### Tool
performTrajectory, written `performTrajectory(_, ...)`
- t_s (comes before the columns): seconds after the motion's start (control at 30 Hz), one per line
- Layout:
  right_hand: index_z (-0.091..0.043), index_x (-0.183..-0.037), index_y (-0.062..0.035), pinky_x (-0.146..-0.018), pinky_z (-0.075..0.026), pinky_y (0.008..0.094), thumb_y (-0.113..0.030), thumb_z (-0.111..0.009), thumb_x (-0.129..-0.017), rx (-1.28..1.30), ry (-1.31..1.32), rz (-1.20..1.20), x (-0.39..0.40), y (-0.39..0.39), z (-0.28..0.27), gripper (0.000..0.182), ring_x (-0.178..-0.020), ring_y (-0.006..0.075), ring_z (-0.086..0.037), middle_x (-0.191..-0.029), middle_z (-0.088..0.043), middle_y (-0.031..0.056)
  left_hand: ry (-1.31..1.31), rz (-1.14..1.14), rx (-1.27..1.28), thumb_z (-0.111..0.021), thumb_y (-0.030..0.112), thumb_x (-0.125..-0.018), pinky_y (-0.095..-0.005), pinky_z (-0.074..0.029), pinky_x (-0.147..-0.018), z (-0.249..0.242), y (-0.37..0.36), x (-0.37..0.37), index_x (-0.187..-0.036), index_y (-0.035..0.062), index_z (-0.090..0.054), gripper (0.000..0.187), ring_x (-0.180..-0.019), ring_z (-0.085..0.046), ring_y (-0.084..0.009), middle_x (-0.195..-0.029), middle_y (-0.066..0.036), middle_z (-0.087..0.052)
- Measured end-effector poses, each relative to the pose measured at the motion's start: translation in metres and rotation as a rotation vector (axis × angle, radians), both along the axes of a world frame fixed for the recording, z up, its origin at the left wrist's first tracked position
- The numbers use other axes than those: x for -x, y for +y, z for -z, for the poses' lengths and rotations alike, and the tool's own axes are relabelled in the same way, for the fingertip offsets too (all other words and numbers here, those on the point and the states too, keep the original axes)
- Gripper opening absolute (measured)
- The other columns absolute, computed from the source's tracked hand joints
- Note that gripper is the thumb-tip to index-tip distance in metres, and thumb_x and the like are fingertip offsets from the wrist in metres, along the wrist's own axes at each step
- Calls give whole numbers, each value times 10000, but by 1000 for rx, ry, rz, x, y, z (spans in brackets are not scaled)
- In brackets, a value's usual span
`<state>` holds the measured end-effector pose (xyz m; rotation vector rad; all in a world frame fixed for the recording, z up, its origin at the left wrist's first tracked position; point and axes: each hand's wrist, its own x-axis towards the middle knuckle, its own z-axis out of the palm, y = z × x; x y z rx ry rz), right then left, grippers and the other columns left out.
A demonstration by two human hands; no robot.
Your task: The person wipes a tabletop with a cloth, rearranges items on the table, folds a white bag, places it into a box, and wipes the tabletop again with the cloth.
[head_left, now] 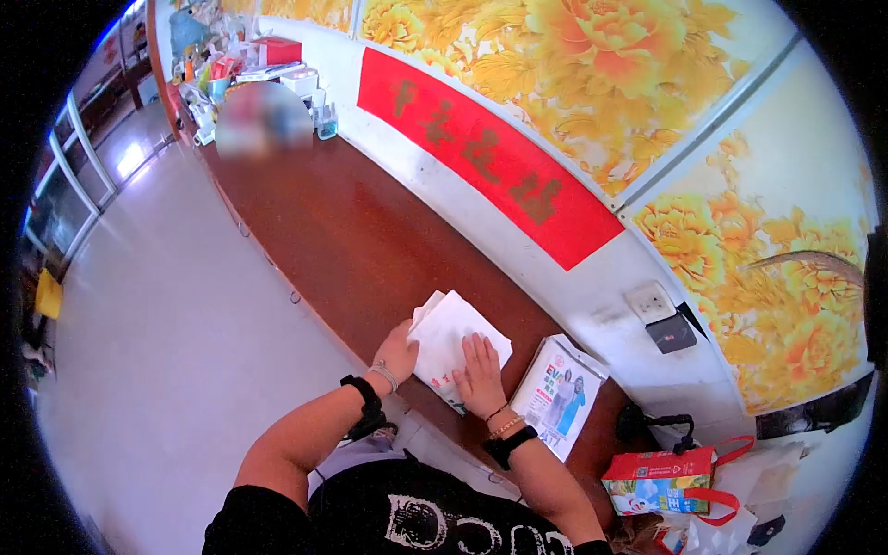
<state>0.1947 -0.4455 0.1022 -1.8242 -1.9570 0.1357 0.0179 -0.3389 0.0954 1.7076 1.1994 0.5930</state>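
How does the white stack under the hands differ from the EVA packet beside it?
The white stack looks mostly plain, with some red print; the EVA packet carries lettering and two printed figures.
The left hand and right hand touch the white stack; neither is on the EVA packet.
Shared: both lie on the brown table.

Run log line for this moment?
left hand: at edge of white stack | right hand: flat atop it | EVA packet: beside stack | surface: brown tabletop

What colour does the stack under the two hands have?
The stack is mostly white, with some red print low down; the head view shows it.
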Motion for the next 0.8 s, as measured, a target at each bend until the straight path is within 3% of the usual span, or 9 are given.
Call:
performTrajectory(0.03, -302, -1359, -84, -1058, -146, 494, -340, -487, -850, 36, -17, 44, -2, 1, -3, 599, -1311, 365, -177, -1417, -235, 166, -6, 9, -7, -540, 142, -797, -389, -332, -985, -9, -3, -1, -1265, 28, -395, 503, -1167, -432, -341, -1270, -225, -429)
performTrajectory(0.1, -301, -1363, -104, -1054, -139, 511, -369, -488, -845, 47, -123, 99, -2, 6, -10, 611, -1314, 365, -170, -1421, -226, 164, 357, 142, -633, -537, 212, -810, -449, -202, -1053, -32, -10, -7, -1306, 87, -377, 536, -1289, -269, -313, -1399, -177, -267)
performTrajectory(0.13, -301, -1366, -123, -1050, -131, 527, -399, -489, -840, 64, -211, 142, -2, 8, -12, 624, -1316, 364, -163, -1425, -218, 163, 351, 148, -639, -537, 212, -810, -449, -202, -1053, -36, -10, -13, -1306, 87, -377, 536, -1289, -269, -313, -1399, -177, -267)
performTrajectory(0.2, -289, -1374, -152, -1043, -115, 553, -462, -487, -825, 67, -216, 146, -3, 13, -11, 661, -1324, 364, -142, -1430, -205, 161, 487, 410, -709, -514, 308, -822, -510, -109, -1068, -43, -7, -21, -1340, 120, -345, 577, -1347, -111, -293, -1451, -136, -142)
performTrajectory(0.33, -259, -1386, -153, -1053, -92, 540, -499, -470, -823, 188, -210, 136, -8, 15, 9, 693, -1333, 359, -124, -1438, -191, 150, 606, 553, -735, -451, 347, -857, -536, -95, -1060, -19, 5, -39, -1358, 124, -319, 564, -1348, -96, -309, -1459, -111, -139)
performTrajectory(0.57, -250, -1392, -161, -1060, -72, 522, -518, -432, -834, 270, -125, 148, -7, 16, 21, 686, -1342, 336, -113, -1451, -162, 130, 627, 529, -696, -359, 392, -889, -551, -69, -1056, 13, 5, -38, -1374, 151, -289, 547, -1356, -75, -280, -1469, -89, -126)
performTrajectory(0.8, -279, -1380, -159, -1059, -66, 534, -475, -492, -810, 193, -175, 188, -6, 16, 22, 686, -1345, 324, -105, -1445, -179, 132, 661, 563, -711, -343, 393, -900, -573, -57, -1047, 13, 9, -41, -1381, 141, -271, 548, -1353, -61, -300, -1468, -102, -117)
